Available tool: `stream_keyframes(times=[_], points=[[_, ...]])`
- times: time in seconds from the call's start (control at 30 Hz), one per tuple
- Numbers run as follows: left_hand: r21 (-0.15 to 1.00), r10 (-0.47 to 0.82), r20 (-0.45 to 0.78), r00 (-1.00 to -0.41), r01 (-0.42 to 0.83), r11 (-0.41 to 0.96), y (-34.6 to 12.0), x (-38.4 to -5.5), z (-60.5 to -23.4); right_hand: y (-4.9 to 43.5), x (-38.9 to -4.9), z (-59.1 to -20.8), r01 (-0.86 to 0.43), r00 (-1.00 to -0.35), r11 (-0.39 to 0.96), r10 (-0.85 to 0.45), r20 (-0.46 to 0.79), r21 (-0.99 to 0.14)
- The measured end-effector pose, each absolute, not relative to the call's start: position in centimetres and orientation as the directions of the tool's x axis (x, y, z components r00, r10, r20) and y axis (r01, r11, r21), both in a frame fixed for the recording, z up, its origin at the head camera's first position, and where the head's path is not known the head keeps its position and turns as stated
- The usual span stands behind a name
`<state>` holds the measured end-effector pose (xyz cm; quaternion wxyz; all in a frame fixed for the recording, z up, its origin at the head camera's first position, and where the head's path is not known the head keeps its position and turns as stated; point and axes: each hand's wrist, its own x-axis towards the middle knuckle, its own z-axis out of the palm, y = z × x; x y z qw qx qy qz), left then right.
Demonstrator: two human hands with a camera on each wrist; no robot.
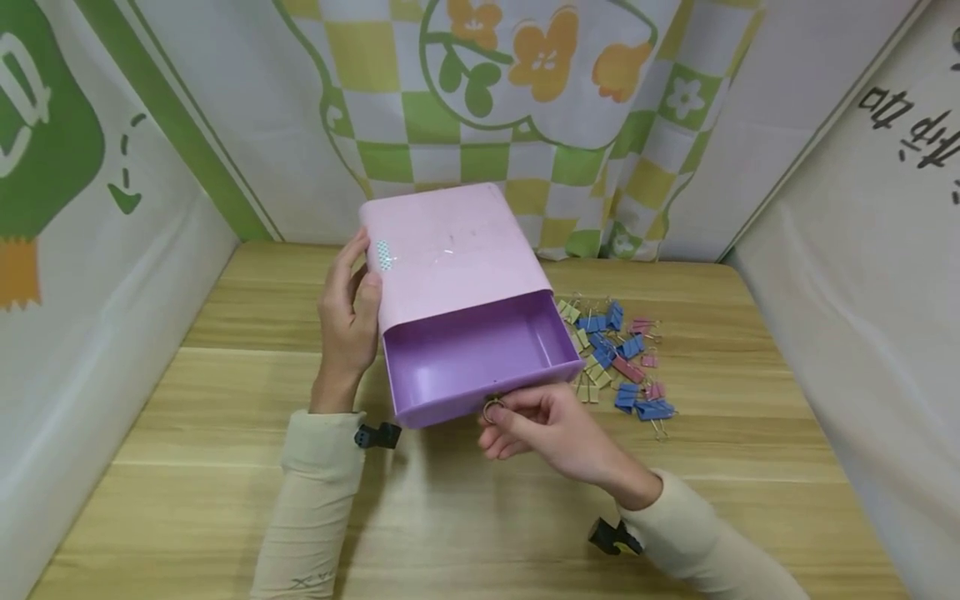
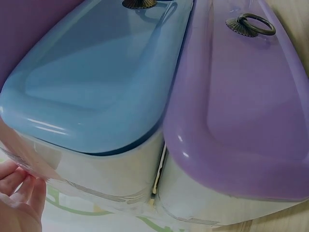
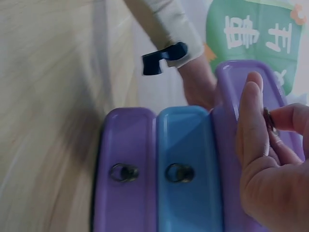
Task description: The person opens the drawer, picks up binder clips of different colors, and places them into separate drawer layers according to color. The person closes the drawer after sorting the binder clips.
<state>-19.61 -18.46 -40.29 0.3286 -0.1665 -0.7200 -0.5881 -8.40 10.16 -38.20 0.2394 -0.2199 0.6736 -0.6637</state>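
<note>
A pink drawer box [image 1: 457, 242] stands on the table, its top purple drawer [image 1: 468, 350] pulled out with nothing inside. At the drawer's front, my right hand [image 1: 551, 433] pinches the metal ring handle [image 1: 492, 409] between thumb and finger. My left hand [image 1: 348, 321] rests against the left side of the box, fingers extended along it. Below the top drawer, the wrist views show a blue drawer [image 3: 188, 140] and a lower purple drawer [image 3: 126, 140], both pushed in, each with a ring pull.
Several blue, yellow and pink binder clips [image 1: 628, 369] lie in a loose pile right of the box on the wooden table [image 1: 480, 533]. A checked, flowered curtain [image 1: 480, 158] hangs behind, with white fabric walls at both sides.
</note>
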Motion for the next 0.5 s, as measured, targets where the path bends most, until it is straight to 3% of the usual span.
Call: stream_keyframes(times=[0.27, 0.5], points=[[0.738, -0.147, 0.668, -0.729, 0.625, 0.254, -18.4, -19.5, -40.3, 10.0, -8.4, -39.8, -0.063, -0.787, -0.033, -0.613, 0.070, -0.997], [0.733, -0.149, 0.674, -0.723, 0.630, 0.256, -18.5, -19.4, -40.2, 10.8, -8.5, -40.7, -0.120, -0.757, 0.054, -0.651, 0.056, -0.991]])
